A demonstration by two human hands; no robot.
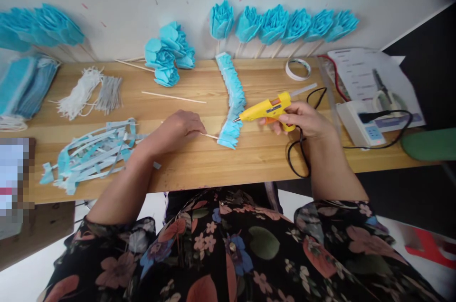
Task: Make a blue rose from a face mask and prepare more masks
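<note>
My right hand (302,119) is wrapped round the handle of a yellow hot glue gun (267,108). Its metal nozzle points left and down over the lower part of a blue pleated strip (233,88); whether the tip touches it I cannot tell. A clear glue stick (304,89) juts from the gun's back. My left hand (183,124) pinches a thin wooden stick (211,136) low over the table, with the stick's far end at the strip's near end. Another wooden stick (174,97) lies just beyond my left hand.
Blue fabric flowers on sticks (273,24) lean against the wall, and more flowers (166,55) lie left of centre. Cut strips (96,155), white cords (81,93) and face masks (30,83) lie left. A tape roll (298,69), power strip (359,124) and scissors (386,93) sit right, near the gun's black cord (292,166).
</note>
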